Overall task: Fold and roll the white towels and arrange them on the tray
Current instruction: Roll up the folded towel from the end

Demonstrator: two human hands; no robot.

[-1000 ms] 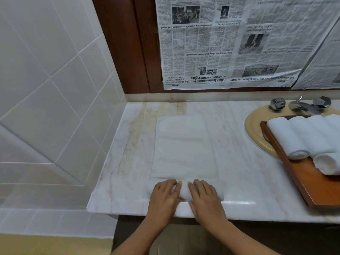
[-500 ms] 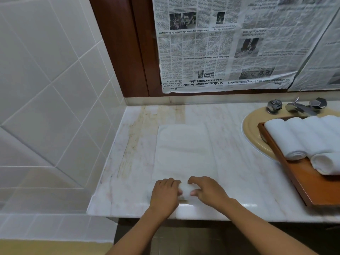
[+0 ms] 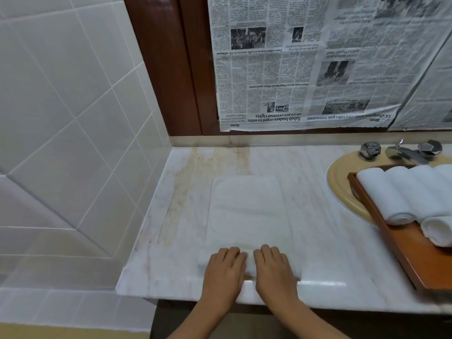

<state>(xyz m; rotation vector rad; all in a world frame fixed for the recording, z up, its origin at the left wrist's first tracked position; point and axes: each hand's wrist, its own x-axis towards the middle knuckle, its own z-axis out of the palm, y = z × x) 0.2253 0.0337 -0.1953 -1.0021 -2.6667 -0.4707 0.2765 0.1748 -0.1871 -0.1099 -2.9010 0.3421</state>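
Two hands work side by side at the near edge of the marble counter (image 3: pixel 330 228). We record the left hand (image 3: pixel 223 270) and the right hand (image 3: pixel 275 270) both palm down on a short roll (image 3: pixel 249 261) started at the near end of the folded white towel (image 3: pixel 247 211). On each hand the fingers lie together, nearly straight, pressing on top of the cloth. We see no pinch.

The relation that governs the next move is as follows. The unrolled part of the towel lies flat on the counter directly beyond the fingertips, its long axis running near to far toward the wall. The roll's own axis runs left to right, across the fingers. In our judgement the hands are placed to push the roll away from the person, and an even push from both would keep it straight.

Neither hand is nearer the flat cloth. The right hand is the nearer to the wooden tray (image 3: pixel 401 245), which sits well apart to the right over the basin (image 3: pixel 342 184). The tray already carries several rolled towels (image 3: pixel 381 194).
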